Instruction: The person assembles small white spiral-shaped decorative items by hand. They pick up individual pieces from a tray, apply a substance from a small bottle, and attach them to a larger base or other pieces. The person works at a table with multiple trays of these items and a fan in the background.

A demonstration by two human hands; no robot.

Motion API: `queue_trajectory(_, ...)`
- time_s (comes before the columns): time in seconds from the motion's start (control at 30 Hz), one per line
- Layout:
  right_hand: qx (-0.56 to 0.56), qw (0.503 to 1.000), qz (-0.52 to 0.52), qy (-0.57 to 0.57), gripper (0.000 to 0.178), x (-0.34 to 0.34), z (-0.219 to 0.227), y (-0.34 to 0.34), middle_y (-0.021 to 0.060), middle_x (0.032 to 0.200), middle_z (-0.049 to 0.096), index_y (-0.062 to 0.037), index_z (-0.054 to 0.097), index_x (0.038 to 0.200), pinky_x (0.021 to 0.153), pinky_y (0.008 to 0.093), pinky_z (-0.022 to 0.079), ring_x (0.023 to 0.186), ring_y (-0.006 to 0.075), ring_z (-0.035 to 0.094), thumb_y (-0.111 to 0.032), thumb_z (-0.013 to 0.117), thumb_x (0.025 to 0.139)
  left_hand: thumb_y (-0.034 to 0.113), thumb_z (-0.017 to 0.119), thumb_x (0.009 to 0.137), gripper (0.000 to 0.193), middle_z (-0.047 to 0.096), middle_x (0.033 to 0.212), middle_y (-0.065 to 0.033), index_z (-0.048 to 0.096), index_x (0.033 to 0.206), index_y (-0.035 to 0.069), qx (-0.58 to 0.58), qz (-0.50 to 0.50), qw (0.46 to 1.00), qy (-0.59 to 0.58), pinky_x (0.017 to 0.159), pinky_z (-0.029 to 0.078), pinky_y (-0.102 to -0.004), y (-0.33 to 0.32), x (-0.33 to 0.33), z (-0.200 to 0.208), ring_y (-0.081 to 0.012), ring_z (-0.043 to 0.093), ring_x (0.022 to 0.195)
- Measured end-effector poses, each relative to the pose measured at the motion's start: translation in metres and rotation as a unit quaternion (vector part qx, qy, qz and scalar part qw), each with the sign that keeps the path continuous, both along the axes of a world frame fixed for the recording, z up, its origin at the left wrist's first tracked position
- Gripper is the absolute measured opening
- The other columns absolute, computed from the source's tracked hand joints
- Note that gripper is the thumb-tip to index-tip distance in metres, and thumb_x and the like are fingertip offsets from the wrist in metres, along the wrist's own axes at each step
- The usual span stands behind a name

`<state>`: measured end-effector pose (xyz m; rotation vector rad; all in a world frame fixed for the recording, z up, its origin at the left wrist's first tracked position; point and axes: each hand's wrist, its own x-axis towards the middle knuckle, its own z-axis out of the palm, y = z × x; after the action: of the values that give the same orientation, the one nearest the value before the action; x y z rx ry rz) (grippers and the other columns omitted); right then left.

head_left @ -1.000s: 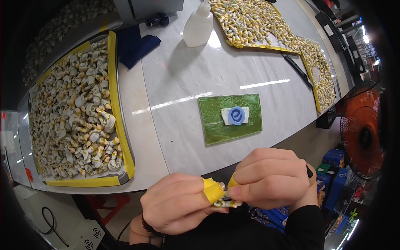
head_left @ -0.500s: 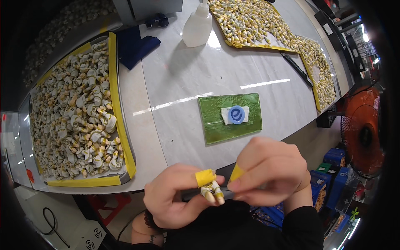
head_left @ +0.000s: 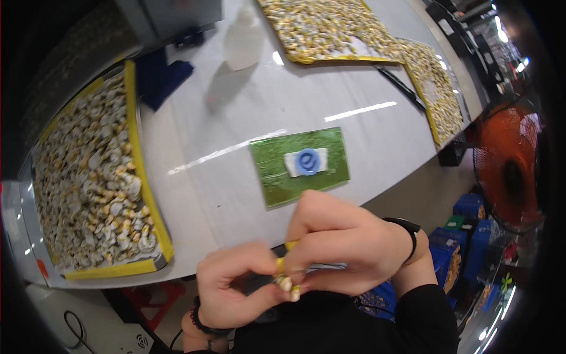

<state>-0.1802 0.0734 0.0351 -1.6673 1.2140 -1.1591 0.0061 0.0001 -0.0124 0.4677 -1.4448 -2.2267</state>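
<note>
Close in front of my body, my left hand pinches a small white-and-yellow figurine part between thumb and forefinger. It has two rounded, leg-like ends pointing down. Yellow tape wraps that forefinger. My right hand is closed, its fingertips meeting the part from the right; whether they hold anything else is hidden. A bit of yellow tape also shows at its forefinger. Beyond the hands lies a green rectangular pad, with a blue round piece on a white strip at its middle.
A yellow-edged tray heaped with white-and-gold figurine parts stands at left. Trays of smaller parts lie at far right, beside a black pen-like tool. A translucent bottle, dark blue cloth and orange fan are around.
My right hand has moved left and closed in on the figurine part, which was apart from it before. The whole view has shifted, so the table things sit further left.
</note>
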Motion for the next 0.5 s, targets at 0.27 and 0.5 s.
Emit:
queue_trajectory(0.27, -0.123, 0.992, -0.022, 0.011, 0.019, 0.009, -0.011, 0.004, 0.0069, 0.081, 0.049, -0.0040, 0.060, 0.090, 0.057, 0.0306, 0.040, 0.071, 0.0226, 0.051, -0.011, 0.070, 0.076, 0.005, 0.073, 0.072, 0.020, 0.066, 0.078, -0.0129, 0.063, 0.086, -0.005, -0.258, -0.069, 0.963, -0.029, 0.064, 0.047, -0.0286, -0.025, 0.018, 0.028, -0.0198, 0.062, 0.071)
queue_trajectory(0.5, -0.195, 0.926, -0.132, 0.296, 0.020, -0.003, -0.023, 0.014, 0.0023, 0.077, 0.047, -0.0054, 0.057, 0.090, 0.055, 0.0264, 0.033, 0.067, 0.0146, 0.047, -0.011, 0.059, 0.070, 0.012, 0.063, 0.083, 0.028, 0.062, 0.090, -0.0165, 0.055, 0.103, -0.006, -0.460, 0.230, 0.796, -0.317, 0.074, 0.047, -0.0313, -0.048, 0.074, 0.059, -0.0199, 0.059, 0.081)
